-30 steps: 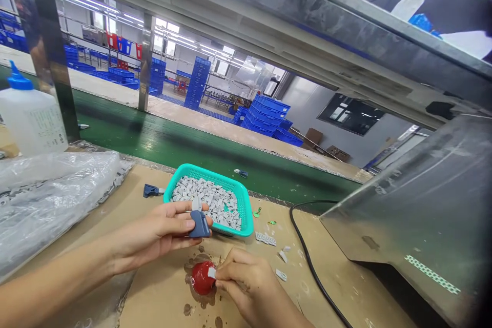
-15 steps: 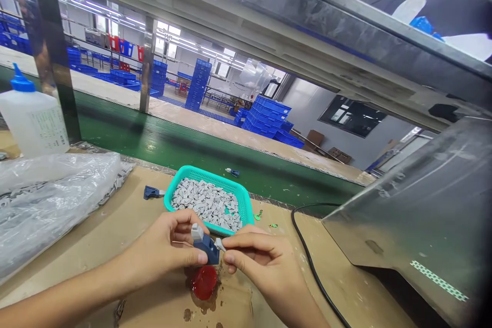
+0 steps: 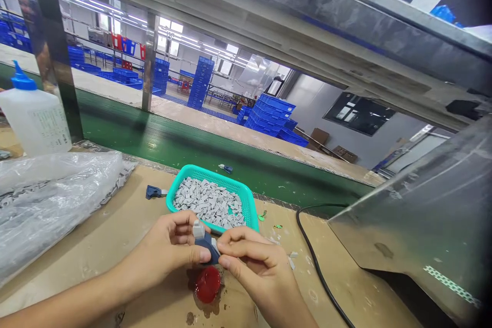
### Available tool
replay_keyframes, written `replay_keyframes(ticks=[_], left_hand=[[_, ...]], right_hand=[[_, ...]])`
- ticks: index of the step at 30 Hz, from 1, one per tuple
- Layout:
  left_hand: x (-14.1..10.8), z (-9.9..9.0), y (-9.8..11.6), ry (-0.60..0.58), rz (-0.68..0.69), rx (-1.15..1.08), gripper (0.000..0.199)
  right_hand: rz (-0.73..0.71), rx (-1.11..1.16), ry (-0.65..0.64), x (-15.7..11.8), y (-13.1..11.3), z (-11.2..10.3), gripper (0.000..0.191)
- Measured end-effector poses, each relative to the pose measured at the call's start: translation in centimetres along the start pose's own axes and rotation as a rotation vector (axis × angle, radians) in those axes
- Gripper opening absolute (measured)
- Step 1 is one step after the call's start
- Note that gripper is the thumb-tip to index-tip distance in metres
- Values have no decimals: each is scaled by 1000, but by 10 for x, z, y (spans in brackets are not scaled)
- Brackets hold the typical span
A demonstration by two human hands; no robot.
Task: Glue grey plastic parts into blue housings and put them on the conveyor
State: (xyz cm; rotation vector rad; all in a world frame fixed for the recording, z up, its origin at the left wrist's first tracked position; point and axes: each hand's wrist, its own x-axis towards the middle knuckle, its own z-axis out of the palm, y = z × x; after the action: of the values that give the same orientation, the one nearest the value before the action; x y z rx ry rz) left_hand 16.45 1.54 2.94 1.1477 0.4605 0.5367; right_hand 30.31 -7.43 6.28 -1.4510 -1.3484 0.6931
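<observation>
My left hand is closed around a dark blue plastic part with a light grey block at its upper end. Against the part's right side, my right hand pinches a small light grey plastic piece, mostly hidden by the fingertips. Just below both hands is a small round red dish with a wet, shiny surface, and dark wet stains surround it. Beyond the hands stands a turquoise basket holding many small grey pieces.
Left of the basket lies another blue part; a similar one is on the green belt. A clear bag and a blue-capped bottle occupy the left. A black cable and metal panel bound the right.
My right fingers have moved in against the blue part, bringing the small grey piece up to its side. The blue part on the belt has shifted left relative to the basket.
</observation>
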Motion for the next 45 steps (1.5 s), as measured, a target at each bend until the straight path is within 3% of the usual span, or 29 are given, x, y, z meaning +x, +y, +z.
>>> replay_keyframes(ticks=[3,10,15,21,26,28,31,34,37,42,45], left_hand=[[-1,3,-3,28,-22,-118,23],[-2,10,-4,102,22,-94,17],[-3,17,-5,198,28,-227,18],[2,16,-1,170,17,-316,18],[6,9,14,166,-108,-572,23],[4,7,18,181,-115,-556,25],[2,2,20,75,-73,-495,32],[3,-4,19,-22,-32,-445,29],[4,-7,19,-34,-3,-388,26],[7,-14,33,1,119,-231,25],[26,-34,51,101,242,81,27]], right_hand=[[-76,6,28,0,9,6,14],[-281,-123,99,-2,25,19,27],[-405,-126,138,-4,32,25,44],[-512,-260,157,0,32,30,51],[-372,-267,142,2,30,21,61],[-306,-234,203,6,34,7,56],[-222,-292,254,22,46,-25,41],[-123,-648,243,44,55,-58,33],[-72,-849,139,63,58,-74,28],[19,-1120,-108,84,63,-48,11],[131,-1255,-168,95,66,-25,21]])
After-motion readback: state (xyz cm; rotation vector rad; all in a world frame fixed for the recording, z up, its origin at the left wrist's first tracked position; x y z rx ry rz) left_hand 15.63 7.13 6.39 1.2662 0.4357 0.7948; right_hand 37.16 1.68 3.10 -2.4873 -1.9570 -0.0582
